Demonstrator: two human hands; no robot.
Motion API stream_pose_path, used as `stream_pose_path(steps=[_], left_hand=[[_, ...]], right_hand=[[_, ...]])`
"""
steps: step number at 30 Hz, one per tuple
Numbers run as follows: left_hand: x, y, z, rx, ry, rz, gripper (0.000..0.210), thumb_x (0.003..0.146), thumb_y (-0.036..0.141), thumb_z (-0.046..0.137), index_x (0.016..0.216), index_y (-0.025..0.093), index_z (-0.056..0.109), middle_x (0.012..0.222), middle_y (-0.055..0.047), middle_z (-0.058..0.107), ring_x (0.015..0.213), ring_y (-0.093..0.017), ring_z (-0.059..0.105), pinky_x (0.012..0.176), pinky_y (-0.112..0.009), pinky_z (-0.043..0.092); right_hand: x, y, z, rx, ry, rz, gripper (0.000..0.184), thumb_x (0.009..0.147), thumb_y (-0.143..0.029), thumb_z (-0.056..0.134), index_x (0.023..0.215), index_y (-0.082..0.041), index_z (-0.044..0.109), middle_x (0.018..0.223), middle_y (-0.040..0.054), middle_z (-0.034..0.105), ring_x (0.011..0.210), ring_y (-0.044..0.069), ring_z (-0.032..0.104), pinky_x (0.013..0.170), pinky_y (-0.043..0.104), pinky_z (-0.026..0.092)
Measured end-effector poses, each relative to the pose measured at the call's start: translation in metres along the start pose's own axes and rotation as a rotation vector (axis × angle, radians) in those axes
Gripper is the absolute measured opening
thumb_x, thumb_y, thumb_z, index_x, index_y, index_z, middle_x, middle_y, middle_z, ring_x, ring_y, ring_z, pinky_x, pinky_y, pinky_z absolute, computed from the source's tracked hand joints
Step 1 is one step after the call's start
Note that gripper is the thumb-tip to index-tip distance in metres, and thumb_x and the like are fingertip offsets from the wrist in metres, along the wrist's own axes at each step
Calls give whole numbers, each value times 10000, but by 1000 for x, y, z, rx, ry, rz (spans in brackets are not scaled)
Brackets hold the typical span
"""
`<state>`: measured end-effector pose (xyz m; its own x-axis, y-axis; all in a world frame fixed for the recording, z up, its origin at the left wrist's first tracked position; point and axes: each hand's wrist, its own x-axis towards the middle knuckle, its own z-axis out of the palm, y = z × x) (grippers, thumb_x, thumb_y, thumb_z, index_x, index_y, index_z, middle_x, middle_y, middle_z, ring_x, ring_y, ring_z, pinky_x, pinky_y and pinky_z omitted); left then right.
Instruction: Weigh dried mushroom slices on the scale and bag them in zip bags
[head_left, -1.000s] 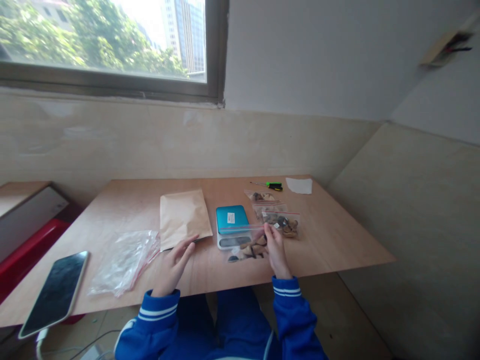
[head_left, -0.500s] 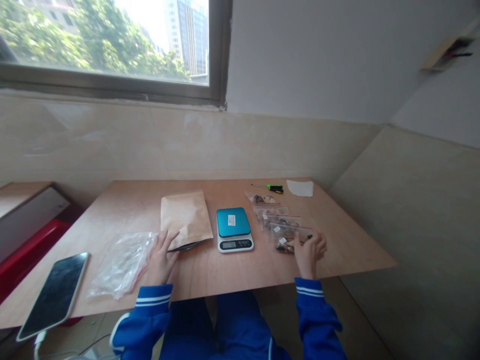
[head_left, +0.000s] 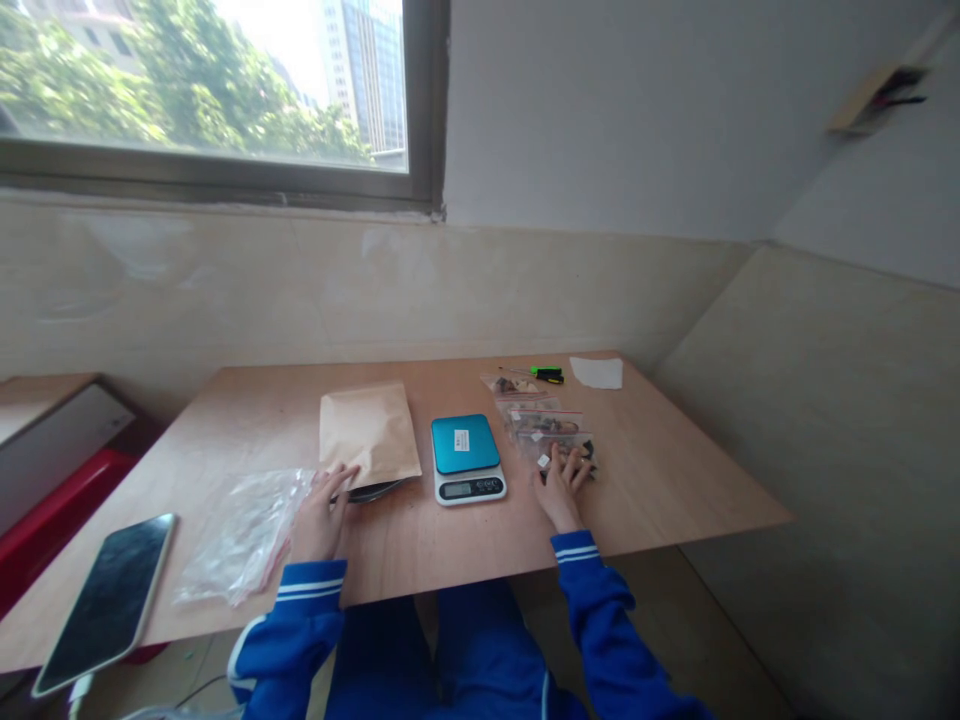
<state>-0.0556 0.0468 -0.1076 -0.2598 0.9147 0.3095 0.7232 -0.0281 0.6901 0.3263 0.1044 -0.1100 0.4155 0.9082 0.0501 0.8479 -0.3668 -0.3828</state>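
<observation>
My left hand [head_left: 322, 515] lies with its fingers stretched over the near left edge of a brown kraft paper bag [head_left: 369, 432], whose dark mouth gapes slightly toward me. Beside that hand is a crumpled clear plastic bag [head_left: 238, 535] on the table. My right hand [head_left: 561, 488] rests, fingers apart, on the nearest of several small clear zip bags [head_left: 550, 422]. These overlap in a row, with white labels and brown and dark pieces inside. Between my hands stands a digital scale [head_left: 466, 458] with a blue top, nothing on it.
A phone [head_left: 109, 600] with a white cable lies at the left front edge of the table [head_left: 675, 470]. At the back right are screwdrivers [head_left: 547, 375] with green and black-yellow handles, and a white paper [head_left: 598, 373]. A red stool [head_left: 71, 500] is beyond the left edge.
My right hand has moved left and flattened from a curled pose onto the nearest zip bag. The zip bags have shifted left and away from me. My left hand stays at the paper bag.
</observation>
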Motion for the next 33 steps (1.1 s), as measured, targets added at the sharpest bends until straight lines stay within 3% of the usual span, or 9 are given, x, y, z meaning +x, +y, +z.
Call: stream_pose_path(steps=[4,8,10,13,15,18,20,25,33], left_hand=[[1,17,-16,-14,48,-53,328,877,351,494,1124,286,701,1207,-41,683,1233,-287,553,995,-429,467],[3,49,-42,25,158,-63,282,849,417,557,1045,319,733,1064,-23,737,1004,-253,676,836,-354,522],[5,69,-55,35,219,-10,286,832,453,578,1020,314,743,978,-20,750,913,-234,684,797,-340,514],[6,95,-68,-30,256,78,286,816,482,599,974,300,754,912,-12,748,808,-197,672,782,-320,504],[5,108,-72,-63,246,83,280,805,483,617,961,296,754,902,-5,743,763,-180,661,769,-310,506],[0,117,-72,-121,204,81,258,800,466,631,947,291,752,909,6,738,755,-165,657,757,-294,510],[-4,118,-70,-154,208,50,239,797,453,643,931,288,751,912,14,738,748,-159,662,738,-280,512],[-16,117,-59,-181,263,-26,225,801,417,663,964,282,740,856,22,736,675,-143,666,640,-254,506],[-29,120,-50,-78,230,370,197,847,261,642,1024,268,729,773,17,712,657,-128,599,662,-262,465]], right_hand=[[5,-12,-13,40,-71,18,663,905,-367,408,1515,-173,235,1601,164,81,1448,436,19,1100,636,181],[-9,-35,-36,187,-6,-92,557,892,-306,449,1421,-133,420,1562,188,223,1448,400,131,1110,630,193],[-30,-58,-55,417,-6,-343,439,902,-265,446,1308,-120,526,1469,200,391,1407,313,305,1122,523,285],[-71,-102,-86,769,-243,-819,312,972,-266,381,1183,-194,599,1248,101,614,1228,179,535,1062,365,416],[-96,-132,-101,833,-363,-1037,308,993,-217,346,1142,-194,615,1205,70,645,1176,130,570,1038,298,439],[-119,-165,-106,709,-318,-1242,320,986,-152,342,1189,-132,588,1273,108,608,1235,149,524,1067,304,415],[-124,-177,-102,511,-302,-1267,328,961,-104,360,1212,-100,571,1240,132,624,1198,192,553,1032,332,445],[-123,-183,-90,183,-404,-1084,367,890,-18,380,1165,-138,593,1061,107,704,963,219,677,820,321,540],[-114,-208,-28,126,-372,-1138,246,948,-136,467,1146,-120,611,1172,119,649,1017,218,636,905,383,513]])
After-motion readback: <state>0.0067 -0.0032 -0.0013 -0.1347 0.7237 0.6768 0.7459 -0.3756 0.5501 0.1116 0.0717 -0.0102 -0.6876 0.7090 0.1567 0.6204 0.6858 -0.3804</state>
